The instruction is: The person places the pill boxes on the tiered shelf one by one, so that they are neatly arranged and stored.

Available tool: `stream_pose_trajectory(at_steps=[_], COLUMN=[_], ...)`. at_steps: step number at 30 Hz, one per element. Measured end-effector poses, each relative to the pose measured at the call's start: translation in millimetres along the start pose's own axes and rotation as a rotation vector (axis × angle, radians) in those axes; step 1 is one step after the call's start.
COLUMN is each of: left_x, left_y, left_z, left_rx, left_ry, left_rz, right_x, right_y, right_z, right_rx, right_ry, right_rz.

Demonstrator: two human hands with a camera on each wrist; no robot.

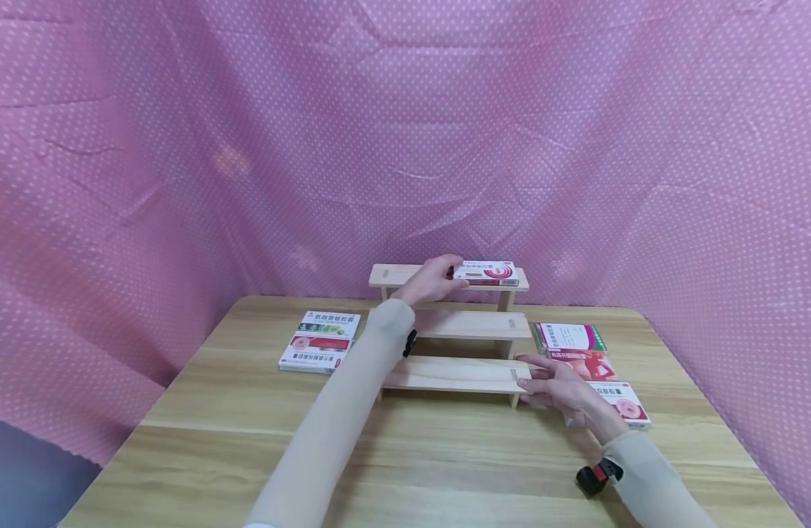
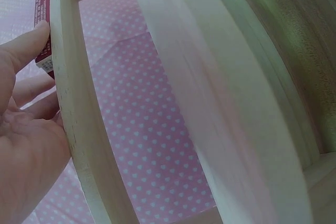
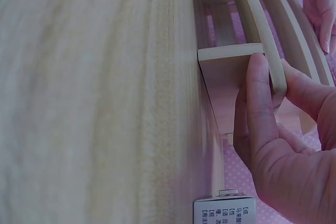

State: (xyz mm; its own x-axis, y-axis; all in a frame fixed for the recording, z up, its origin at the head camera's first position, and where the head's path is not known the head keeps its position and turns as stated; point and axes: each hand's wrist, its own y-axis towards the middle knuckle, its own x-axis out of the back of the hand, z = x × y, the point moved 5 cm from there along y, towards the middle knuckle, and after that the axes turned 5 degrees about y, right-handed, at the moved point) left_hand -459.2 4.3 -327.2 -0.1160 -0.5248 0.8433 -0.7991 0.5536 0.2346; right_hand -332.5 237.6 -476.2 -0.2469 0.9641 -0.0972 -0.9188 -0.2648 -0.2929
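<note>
A three-step wooden display rack (image 1: pixel 458 372) stands on the table. On the right part of its top step lies a white and red medicine box (image 1: pixel 486 271). My left hand (image 1: pixel 432 280) pinches the left end of this box; in the left wrist view the thumb presses the red side of the box (image 2: pixel 44 38), while some fingers are partly hidden behind the step. Down at the lowest step, my right hand (image 1: pixel 564 389) grips the right end. The right wrist view shows its thumb over the step's board (image 3: pixel 257 24) and fingers against the end support (image 3: pixel 228 80).
Two medicine boxes, one white and green (image 1: pixel 329 321) and one white and red (image 1: pixel 316 353), lie left of the rack. Several more, including a green-edged box (image 1: pixel 570 336) and a red box (image 1: pixel 585 363), lie to its right. A pink dotted curtain (image 1: pixel 419 147) hangs behind.
</note>
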Motion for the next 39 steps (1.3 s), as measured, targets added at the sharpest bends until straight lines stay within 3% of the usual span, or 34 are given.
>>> stream_pose_trajectory(at_steps=[20, 26, 31, 39], left_x=[-1.3, 1.0, 4.2, 15.6], left_y=[1.4, -1.8, -10.3, -33.0], left_z=[1.6, 3.0, 8.8, 30.1], left_rx=[-0.004, 0.043, 0.087, 0.06], left_ry=[0.007, 0.005, -0.086, -0.315], left_rz=[-0.003, -0.013, -0.06, -0.221], right_x=[0, -1, -2, -3], right_y=[0.8, 1.0, 0.2, -1.4], right_z=[1, 2, 3, 4], right_rx=[0.006, 0.013, 0.005, -0.001], right_ry=[0.003, -0.006, -0.004, -0.005], right_rz=[-0.011, -0.009, -0.016, -0.024])
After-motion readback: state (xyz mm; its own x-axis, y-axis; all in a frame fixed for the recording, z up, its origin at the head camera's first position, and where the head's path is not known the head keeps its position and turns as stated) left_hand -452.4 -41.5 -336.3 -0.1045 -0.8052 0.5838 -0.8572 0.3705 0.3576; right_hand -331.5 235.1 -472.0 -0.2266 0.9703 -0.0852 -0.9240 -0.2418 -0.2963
